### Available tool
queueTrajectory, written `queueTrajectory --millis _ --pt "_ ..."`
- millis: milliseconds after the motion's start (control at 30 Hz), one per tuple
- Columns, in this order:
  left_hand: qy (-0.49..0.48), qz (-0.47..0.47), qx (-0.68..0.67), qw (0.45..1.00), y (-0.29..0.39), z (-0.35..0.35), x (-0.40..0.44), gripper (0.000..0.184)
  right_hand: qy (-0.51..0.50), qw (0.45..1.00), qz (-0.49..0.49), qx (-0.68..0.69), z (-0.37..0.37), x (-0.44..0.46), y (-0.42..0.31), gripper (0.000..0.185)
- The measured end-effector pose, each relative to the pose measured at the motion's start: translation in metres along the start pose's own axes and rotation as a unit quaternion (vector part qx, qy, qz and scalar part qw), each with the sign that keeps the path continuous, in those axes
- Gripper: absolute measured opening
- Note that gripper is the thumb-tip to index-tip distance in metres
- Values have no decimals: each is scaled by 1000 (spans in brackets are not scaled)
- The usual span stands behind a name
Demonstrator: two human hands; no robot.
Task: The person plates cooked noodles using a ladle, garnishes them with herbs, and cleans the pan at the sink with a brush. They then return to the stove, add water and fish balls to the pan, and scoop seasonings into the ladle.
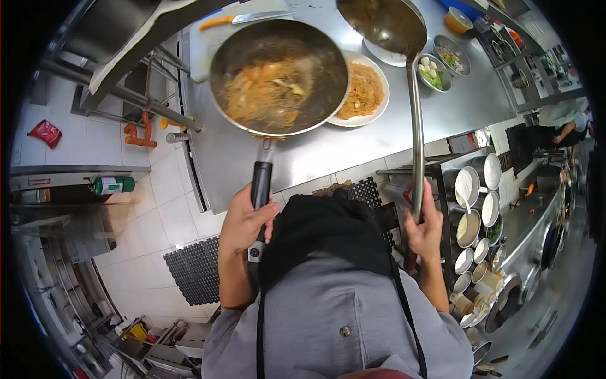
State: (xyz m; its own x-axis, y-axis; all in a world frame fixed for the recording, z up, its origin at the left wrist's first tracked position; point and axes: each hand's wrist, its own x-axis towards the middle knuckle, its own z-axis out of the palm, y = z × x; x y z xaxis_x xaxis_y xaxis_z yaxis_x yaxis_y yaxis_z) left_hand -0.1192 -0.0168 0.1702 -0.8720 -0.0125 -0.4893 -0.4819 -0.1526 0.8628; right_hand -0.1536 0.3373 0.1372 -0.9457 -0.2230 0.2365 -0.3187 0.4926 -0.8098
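Observation:
My left hand (242, 218) is closed round the black handle of a frying pan (328, 79). The pan is over the steel table, and fried noodles (268, 91) lie in it with light bits mixed in. In my right hand (424, 224) is the long metal handle of a large ladle (417, 132). The ladle's bowl hangs over the table's far side, brown residue inside. Between pan and ladle stands a white plate (386, 101) heaped with noodles (365, 88), partly hidden by the pan. Another white dish (385, 55) shows below the ladle's bowl.
A knife (249, 18) with a yellow handle lies on a white cutting board (201, 57) at the upper left. Two metal bowls of ingredients (435, 82) (461, 63) stand at the right of the steel table (303, 167). Several pots (468, 228) fill a rack at right.

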Motion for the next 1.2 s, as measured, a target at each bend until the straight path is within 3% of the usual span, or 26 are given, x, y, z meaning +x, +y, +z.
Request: queueTrajectory --millis 33,67,133,167,233,333,367,433,567,633,700,767,833,967,1100,1167,1200 --pt "-31 -4 -14 999 0 2 5 19 29 997 -46 -51 8 -1 -4 73" --pt "-39 7 -18 999 -1 6 8 20 -5 996 58 -65 16 -12 -7 75" --pt "-63 6 -22 998 -3 10 11 20 -43 994 41 -92 44 -22 13 80" --pt "-84 5 -30 996 -5 13 13 20 -103 984 89 -116 49 -29 19 82" --pt "-88 1 21 996 -9 25 18 21 -94 984 41 -148 50 -36 15 84" --pt "-125 -12 33 992 -9 27 23 21 -47 989 106 -88 36 -38 -5 83" --pt "-137 -9 35 990 -10 29 24 20 14 993 44 -111 34 -29 -2 81" --pt "-166 -7 43 985 -11 30 26 20 6 980 150 -131 19 -9 -6 81" --pt "-200 12 121 972 -9 40 36 24 3 981 118 -156 -2 3 14 83" --pt "-217 14 155 964 -6 43 43 32 -27 956 -12 -293 -19 -12 20 85" --pt "-209 7 160 965 -4 48 48 33 -63 885 -18 -462 -56 -45 26 84" --pt "-219 6 150 964 -5 51 52 34 -64 842 -46 -534 -98 -73 33 82" --pt "-204 8 149 968 -10 56 53 20 -40 820 -44 -569 -126 -87 34 81" --pt "-196 34 254 947 -8 70 55 17 19 895 23 -444 -116 -68 36 83" --pt "-218 46 276 935 -15 82 64 30 -1 886 48 -461 -107 -65 48 85" --pt "-215 46 264 939 -18 87 68 29 -46 865 74 -494 -117 -98 44 88" --pt "-224 46 251 941 -20 90 70 28 -58 881 92 -460 -124 -113 36 91"
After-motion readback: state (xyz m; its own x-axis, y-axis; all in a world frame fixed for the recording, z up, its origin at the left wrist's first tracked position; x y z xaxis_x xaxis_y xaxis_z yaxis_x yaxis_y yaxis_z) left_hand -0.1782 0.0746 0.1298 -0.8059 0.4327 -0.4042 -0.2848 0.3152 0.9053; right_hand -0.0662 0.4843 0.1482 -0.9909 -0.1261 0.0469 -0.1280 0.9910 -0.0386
